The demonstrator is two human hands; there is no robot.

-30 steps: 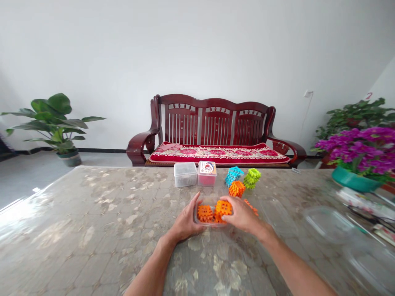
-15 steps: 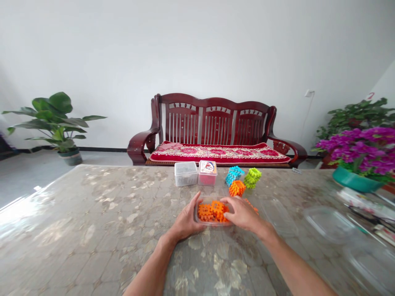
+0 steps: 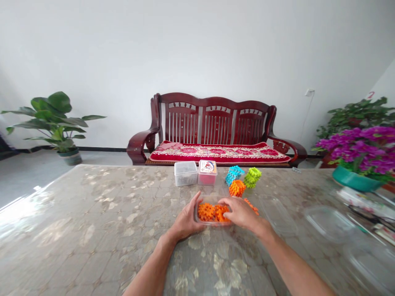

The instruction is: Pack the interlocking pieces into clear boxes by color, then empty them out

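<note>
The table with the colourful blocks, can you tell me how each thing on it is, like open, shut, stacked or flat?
Clear plastic container: open
Near orange blocks: inside the container
Left hand: curved round the container's left side
Right hand: at those blocks, grip unclear
Far orange blocks: stacked
Blue blocks: stacked
Lime-green blocks: stacked
Picture-topped box: lid on
Translucent grey box: can't tell if shut
Clear lids: lying flat
Purple flowers: in a teal pot

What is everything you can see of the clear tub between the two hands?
The clear tub is shallow and see-through, apparently plastic, with rounded corners and a thin rim. It sits upright and lidless on the patterned table, with orange toothed pieces inside. The left hand wraps its left end; the right hand is at its right end, over the pieces. Whether that hand touches the tub is unclear.
</note>
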